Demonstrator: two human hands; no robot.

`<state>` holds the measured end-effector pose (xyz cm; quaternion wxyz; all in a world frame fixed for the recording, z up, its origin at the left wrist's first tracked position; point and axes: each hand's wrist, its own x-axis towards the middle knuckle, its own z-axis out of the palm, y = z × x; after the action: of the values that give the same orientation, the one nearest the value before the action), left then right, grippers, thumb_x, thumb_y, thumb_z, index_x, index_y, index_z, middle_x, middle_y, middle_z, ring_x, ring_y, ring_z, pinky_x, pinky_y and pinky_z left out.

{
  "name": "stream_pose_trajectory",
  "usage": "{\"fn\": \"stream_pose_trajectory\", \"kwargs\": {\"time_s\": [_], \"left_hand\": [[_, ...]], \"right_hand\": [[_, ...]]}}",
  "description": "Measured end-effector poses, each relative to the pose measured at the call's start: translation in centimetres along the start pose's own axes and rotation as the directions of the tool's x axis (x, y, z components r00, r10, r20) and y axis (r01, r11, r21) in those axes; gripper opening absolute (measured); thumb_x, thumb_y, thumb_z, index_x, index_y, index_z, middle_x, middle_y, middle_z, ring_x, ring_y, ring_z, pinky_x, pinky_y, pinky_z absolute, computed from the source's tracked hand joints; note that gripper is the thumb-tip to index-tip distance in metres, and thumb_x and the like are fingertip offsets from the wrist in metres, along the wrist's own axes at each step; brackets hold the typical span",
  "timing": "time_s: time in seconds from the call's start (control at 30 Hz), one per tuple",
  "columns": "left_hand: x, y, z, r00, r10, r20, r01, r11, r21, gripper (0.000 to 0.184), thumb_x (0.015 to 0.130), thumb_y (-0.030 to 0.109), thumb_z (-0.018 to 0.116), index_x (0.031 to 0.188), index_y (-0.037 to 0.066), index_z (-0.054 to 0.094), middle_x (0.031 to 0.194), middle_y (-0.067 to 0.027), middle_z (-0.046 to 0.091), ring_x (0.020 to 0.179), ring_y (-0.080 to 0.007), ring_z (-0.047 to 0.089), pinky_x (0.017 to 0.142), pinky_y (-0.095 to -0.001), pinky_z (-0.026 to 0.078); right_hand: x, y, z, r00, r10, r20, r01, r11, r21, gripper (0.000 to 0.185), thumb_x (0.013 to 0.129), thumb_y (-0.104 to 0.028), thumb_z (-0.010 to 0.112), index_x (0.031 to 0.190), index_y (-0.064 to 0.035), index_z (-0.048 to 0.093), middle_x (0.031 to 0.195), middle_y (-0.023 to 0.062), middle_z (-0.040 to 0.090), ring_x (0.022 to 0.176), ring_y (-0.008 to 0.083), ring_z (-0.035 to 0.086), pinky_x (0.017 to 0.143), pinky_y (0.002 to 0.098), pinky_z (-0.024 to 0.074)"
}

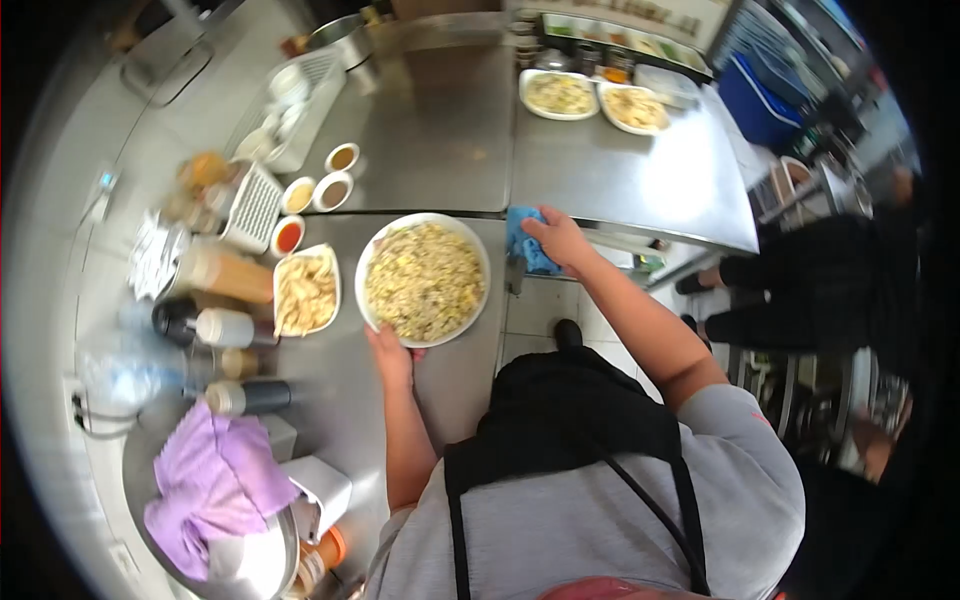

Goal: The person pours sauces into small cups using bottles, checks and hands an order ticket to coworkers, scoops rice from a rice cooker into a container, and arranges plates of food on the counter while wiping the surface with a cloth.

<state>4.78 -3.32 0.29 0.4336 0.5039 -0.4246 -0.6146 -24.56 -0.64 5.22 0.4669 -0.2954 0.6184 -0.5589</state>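
A round white plate (424, 280) heaped with fried rice is over the steel counter, and my left hand (394, 352) grips its near rim. To the right, my right hand (560, 241) is closed on a blue cloth (529, 240) at the edge of the counter. A white dish of pale sliced food (306, 290) sits left of the plate. Small sauce cups, one with red sauce (288, 236) and one with brown powder (333, 191), stand beyond that dish.
Two more filled dishes (558, 95) rest on the far right counter (630, 180). Bottles (220, 327) and a white basket (252, 208) line the left side. A purple cloth (215, 480) hangs over a metal bowl. Another person in dark clothes (800, 290) is at the right.
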Motion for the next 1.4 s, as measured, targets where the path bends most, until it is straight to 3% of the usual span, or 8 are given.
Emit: {"fn": "stream_pose_trajectory", "kwargs": {"time_s": [0.3, 0.53, 0.63, 0.77, 0.93, 1.17, 1.3, 1.4], "left_hand": [[-0.9, 1.8, 0.5, 1.000, -0.007, -0.028, 0.009, 0.998, 0.060, 0.044, 0.084, 0.018, 0.030, 0.126, 0.013, 0.017, 0.073, -0.0115, 0.054, 0.041, -0.0137, 0.050, 0.033, -0.0211, 0.040], [-2.1, 1.3, 1.8, 0.964, -0.056, -0.259, 0.074, 0.996, 0.059, 0.046, 0.084, 0.016, 0.031, 0.128, 0.012, 0.019, 0.072, -0.0084, 0.054, 0.042, -0.0096, 0.048, 0.033, -0.0190, 0.038], [-2.7, 0.3, 3.1, 0.892, 0.041, -0.451, 0.028, 0.989, 0.144, 0.043, 0.082, 0.014, 0.032, 0.124, 0.008, 0.028, 0.086, -0.0106, 0.054, 0.062, -0.0139, 0.054, 0.050, -0.0224, 0.045], [-4.2, -0.1, 5.5, 0.734, 0.135, -0.665, 0.039, 0.970, 0.240, 0.041, 0.081, 0.014, 0.033, 0.119, 0.001, 0.035, 0.111, -0.0164, 0.046, 0.105, -0.0229, 0.041, 0.090, -0.0290, 0.029], [-5.2, -2.1, 7.9, 0.550, 0.120, -0.827, 0.002, 0.990, 0.144, 0.042, 0.082, 0.012, 0.035, 0.122, 0.002, 0.032, 0.112, -0.0136, 0.045, 0.103, -0.0202, 0.043, 0.088, -0.0291, 0.033], [-7.9, -2.6, 11.3, 0.256, 0.000, -0.967, -0.205, 0.977, -0.054, 0.039, 0.085, 0.017, 0.033, 0.121, 0.004, 0.027, 0.106, -0.0138, 0.046, 0.097, -0.0182, 0.047, 0.082, -0.0284, 0.038], [-9.6, -0.5, 14.0, 0.521, -0.250, -0.816, 0.002, 0.957, -0.292, 0.050, 0.086, 0.033, 0.036, 0.121, 0.006, 0.013, 0.090, -0.0118, 0.050, 0.065, -0.0174, 0.055, 0.052, -0.0266, 0.045], [-11.9, -0.8, 10.1, 0.479, -0.382, -0.790, 0.196, 0.924, -0.328, 0.055, 0.082, 0.041, 0.042, 0.116, 0.004, 0.019, 0.063, -0.0049, 0.049, 0.042, -0.0116, 0.046, 0.036, -0.0201, 0.034]], "right_hand": [[6.9, 1.4, 6.4, 0.954, 0.045, 0.295, 0.054, 0.946, -0.319, 0.027, 0.077, -0.018, 0.050, 0.100, -0.0035, 0.053, 0.080, 0.0056, 0.056, 0.070, 0.0119, 0.051, 0.062, 0.0251, 0.0418], [14.3, -2.3, 12.9, 0.641, 0.229, 0.733, 0.175, 0.886, -0.429, 0.026, 0.074, -0.015, 0.052, 0.098, -0.0060, 0.057, 0.090, 0.0063, 0.058, 0.078, 0.0128, 0.053, 0.069, 0.0255, 0.0429], [16.0, -1.3, 16.4, 0.440, 0.331, 0.835, 0.075, 0.913, -0.402, 0.027, 0.076, -0.016, 0.052, 0.099, -0.0032, 0.055, 0.091, 0.0069, 0.057, 0.080, 0.0133, 0.054, 0.069, 0.0254, 0.0438], [14.9, -1.5, 16.8, 0.425, 0.372, 0.825, 0.007, 0.910, -0.414, 0.032, 0.080, -0.018, 0.049, 0.108, -0.0025, 0.049, 0.094, 0.0083, 0.056, 0.081, 0.0131, 0.054, 0.069, 0.0254, 0.0442], [14.9, 2.3, 11.5, 0.459, 0.342, 0.820, -0.076, 0.935, -0.347, 0.027, 0.083, -0.017, 0.045, 0.106, -0.0018, 0.046, 0.093, 0.0071, 0.055, 0.082, 0.0118, 0.052, 0.070, 0.0250, 0.0426], [8.4, 2.8, 11.0, 0.249, 0.446, 0.860, -0.129, 0.895, -0.426, 0.029, 0.084, -0.016, 0.043, 0.109, -0.0010, 0.041, 0.094, 0.0058, 0.053, 0.081, 0.0102, 0.050, 0.072, 0.0245, 0.0412], [7.7, 2.6, 11.4, 0.216, 0.448, 0.867, -0.168, 0.892, -0.420, 0.032, 0.083, -0.016, 0.045, 0.109, 0.0002, 0.041, 0.095, 0.0058, 0.052, 0.084, 0.0107, 0.049, 0.075, 0.0247, 0.0401], [7.9, 2.4, 11.0, 0.223, 0.447, 0.866, -0.132, 0.894, -0.428, 0.034, 0.082, -0.017, 0.047, 0.110, 0.0007, 0.041, 0.097, 0.0061, 0.052, 0.086, 0.0113, 0.048, 0.076, 0.0246, 0.0394]]}}
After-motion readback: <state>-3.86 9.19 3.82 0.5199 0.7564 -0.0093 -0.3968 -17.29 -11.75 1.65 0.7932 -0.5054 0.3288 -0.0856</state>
